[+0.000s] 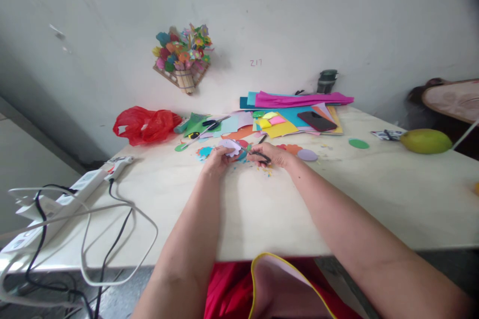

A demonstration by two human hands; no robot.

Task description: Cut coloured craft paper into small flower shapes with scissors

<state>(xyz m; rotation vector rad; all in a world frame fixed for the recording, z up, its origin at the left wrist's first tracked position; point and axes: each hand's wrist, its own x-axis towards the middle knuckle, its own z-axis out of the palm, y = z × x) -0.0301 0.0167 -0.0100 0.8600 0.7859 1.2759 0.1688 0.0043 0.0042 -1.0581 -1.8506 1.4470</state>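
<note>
My left hand pinches a lilac paper piece with a scalloped edge, held just above the table. Closed around the handles of dark scissors, my right hand is to its right. The scissor blades point left and meet the edge of the lilac paper. Beneath and beside the hands lie a blue paper cutout and small coloured scraps. A plain lilac paper oval and an orange cutout rest right of my right hand.
Coloured paper sheets and a phone lie behind the hands. A red plastic bag is at back left, a power strip with looping cables at left. Rightward are a green paper circle and a yellow-green fruit.
</note>
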